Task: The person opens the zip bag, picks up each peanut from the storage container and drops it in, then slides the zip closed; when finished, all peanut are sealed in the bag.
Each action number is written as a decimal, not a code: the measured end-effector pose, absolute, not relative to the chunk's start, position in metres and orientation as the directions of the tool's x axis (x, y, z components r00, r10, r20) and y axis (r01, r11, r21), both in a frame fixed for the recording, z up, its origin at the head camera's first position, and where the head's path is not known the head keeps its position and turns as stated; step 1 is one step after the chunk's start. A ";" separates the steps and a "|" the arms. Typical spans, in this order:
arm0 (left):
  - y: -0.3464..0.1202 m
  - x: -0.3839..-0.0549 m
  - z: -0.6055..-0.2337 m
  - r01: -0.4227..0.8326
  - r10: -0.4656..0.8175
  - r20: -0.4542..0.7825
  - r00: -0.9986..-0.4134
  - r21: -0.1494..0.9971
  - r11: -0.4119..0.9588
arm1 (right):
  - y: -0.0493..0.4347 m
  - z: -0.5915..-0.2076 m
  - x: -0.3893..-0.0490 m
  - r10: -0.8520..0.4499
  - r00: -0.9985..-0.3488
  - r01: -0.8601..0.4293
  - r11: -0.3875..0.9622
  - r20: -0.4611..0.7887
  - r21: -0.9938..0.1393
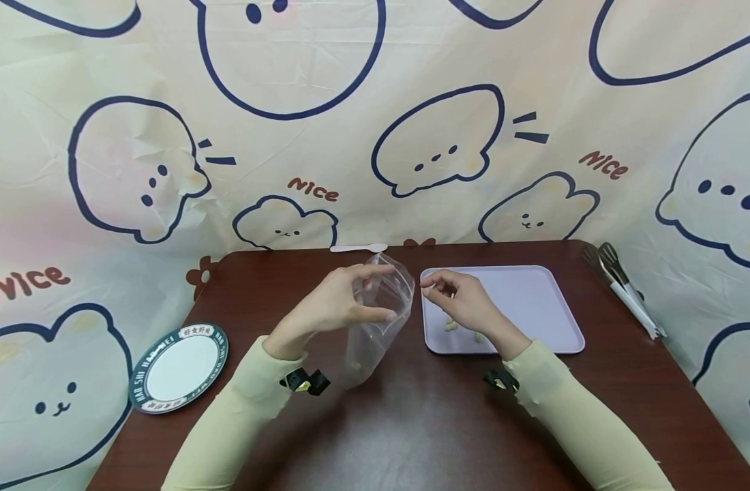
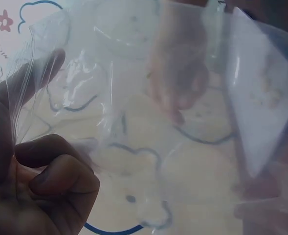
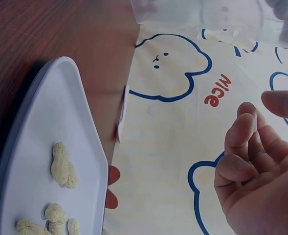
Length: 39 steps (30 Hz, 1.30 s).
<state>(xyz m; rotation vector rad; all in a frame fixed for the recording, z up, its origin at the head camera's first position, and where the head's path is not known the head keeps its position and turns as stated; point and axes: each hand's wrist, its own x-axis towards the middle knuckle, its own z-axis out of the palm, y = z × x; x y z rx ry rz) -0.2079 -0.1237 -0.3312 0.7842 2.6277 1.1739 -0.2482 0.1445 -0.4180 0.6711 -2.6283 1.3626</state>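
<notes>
My left hand (image 1: 335, 300) grips a clear plastic bag (image 1: 375, 341) near its mouth, which is spread wide. The bag hangs down over the table, with a small pale spot low inside it. In the left wrist view, the bag's film (image 2: 109, 88) spans most of the frame, with curled fingers (image 2: 65, 181) at its edge. My right hand (image 1: 461, 296) is over the left part of a pale lavender tray (image 1: 528, 300), beside the bag. Its fingers (image 3: 241, 132) are loosely bent with nothing visible between them. Several unshelled peanuts (image 3: 59, 164) lie on the tray.
A round plate (image 1: 178, 368) with a green lettered rim lies at the table's left edge. Along the back edge is a white plastic spoon (image 1: 359, 248). White-handled utensils (image 1: 633, 300) lie at the right edge. A patterned cloth (image 1: 436, 68) hangs behind the table.
</notes>
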 end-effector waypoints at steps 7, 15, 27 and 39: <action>-0.125 -0.207 -0.329 0.376 0.545 0.027 -0.838 0.753 0.540 | 0.145 -0.419 -0.249 -0.344 -0.901 -0.414 0.498 0.265 -0.762; -0.125 -0.212 -0.335 0.417 0.549 0.051 -0.834 0.709 0.568 | 0.149 -0.421 -0.252 -0.350 -0.902 -0.409 0.509 0.252 -0.757; -0.127 -0.221 -0.346 0.412 0.555 0.046 -0.831 0.720 0.558 | 0.173 -0.435 -0.265 -0.464 -0.872 -0.452 0.648 0.153 -0.613; -0.123 -0.229 -0.364 0.435 0.572 0.057 -0.818 0.712 0.551 | 0.188 -0.468 -0.273 -0.474 -0.880 -0.421 0.803 -0.024 -0.422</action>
